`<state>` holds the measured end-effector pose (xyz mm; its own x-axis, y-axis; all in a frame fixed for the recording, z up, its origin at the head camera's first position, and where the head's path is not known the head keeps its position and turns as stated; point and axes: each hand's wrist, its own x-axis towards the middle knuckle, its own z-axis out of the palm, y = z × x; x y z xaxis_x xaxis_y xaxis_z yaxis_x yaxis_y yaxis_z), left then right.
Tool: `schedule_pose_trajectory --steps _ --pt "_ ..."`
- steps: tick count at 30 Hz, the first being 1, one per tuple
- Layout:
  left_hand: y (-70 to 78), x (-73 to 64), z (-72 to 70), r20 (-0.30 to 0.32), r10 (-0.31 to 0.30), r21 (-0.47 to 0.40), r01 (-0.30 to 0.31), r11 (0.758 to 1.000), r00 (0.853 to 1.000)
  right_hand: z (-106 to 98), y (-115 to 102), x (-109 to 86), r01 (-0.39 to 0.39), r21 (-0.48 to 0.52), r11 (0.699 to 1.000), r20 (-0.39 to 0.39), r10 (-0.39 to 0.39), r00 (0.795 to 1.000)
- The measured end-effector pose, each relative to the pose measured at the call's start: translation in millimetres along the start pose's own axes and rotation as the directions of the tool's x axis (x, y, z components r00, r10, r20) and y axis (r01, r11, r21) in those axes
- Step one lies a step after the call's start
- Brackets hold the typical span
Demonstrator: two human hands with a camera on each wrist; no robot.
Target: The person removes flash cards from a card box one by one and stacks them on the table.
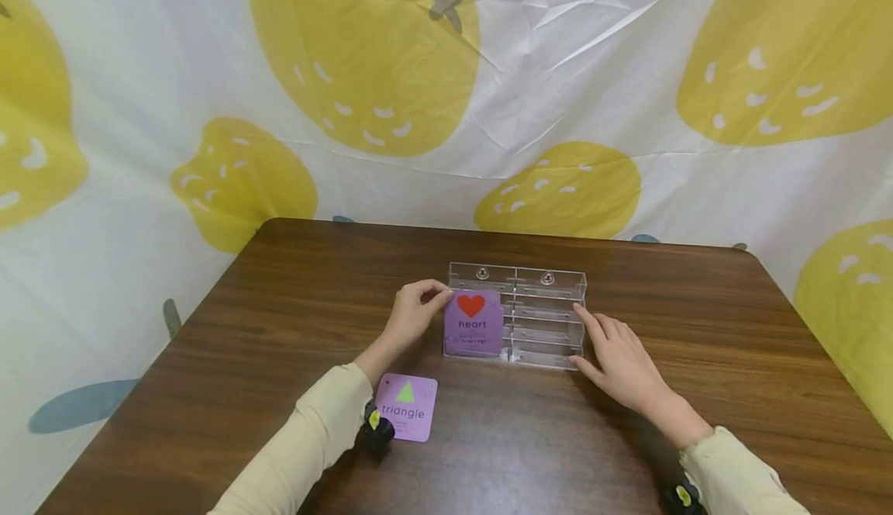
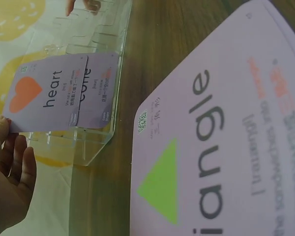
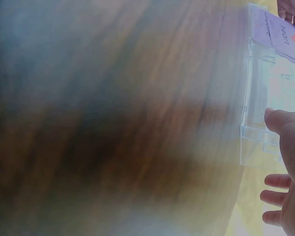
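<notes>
My left hand pinches the upper left corner of a purple heart card. Below it, a purple cone card sits in the lowest left slot of a clear plastic card rack; the heart card overlaps its upper part. My right hand has its thumb and index fingertip at the rack's right side, fingers loosely extended. In the right wrist view the thumb touches the rack's edge. On the table near my left wrist lies a purple triangle card, partly covered by the wrist camera.
The rack stands on a dark brown wooden table, with two columns of stepped slots. Behind the table hangs a white cloth printed with yellow fruit. A black wrist camera hangs under the left sleeve.
</notes>
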<state>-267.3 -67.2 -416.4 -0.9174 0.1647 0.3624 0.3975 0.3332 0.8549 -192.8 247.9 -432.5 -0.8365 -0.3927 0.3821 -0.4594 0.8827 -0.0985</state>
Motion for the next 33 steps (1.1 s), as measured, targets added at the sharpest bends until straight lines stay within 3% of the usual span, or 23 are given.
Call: schedule_pose_trajectory --steps 11,25,33 --pt "4.1 3.4 -1.8 0.026 -0.023 -0.058 0.024 0.998 0.999 0.8 0.2 0.5 -0.007 0.006 1.0 0.008 0.007 1.0" --pt "11.0 8.4 -5.6 0.025 0.017 -0.056 -0.016 0.998 1.0 -1.3 -0.4 -0.3 -0.012 0.014 1.0 0.01 0.012 1.0" --pt "14.7 8.9 -6.9 0.026 0.003 -0.058 -0.001 0.998 1.0 0.9 0.5 -0.8 -0.009 0.016 1.0 0.004 0.009 1.0"
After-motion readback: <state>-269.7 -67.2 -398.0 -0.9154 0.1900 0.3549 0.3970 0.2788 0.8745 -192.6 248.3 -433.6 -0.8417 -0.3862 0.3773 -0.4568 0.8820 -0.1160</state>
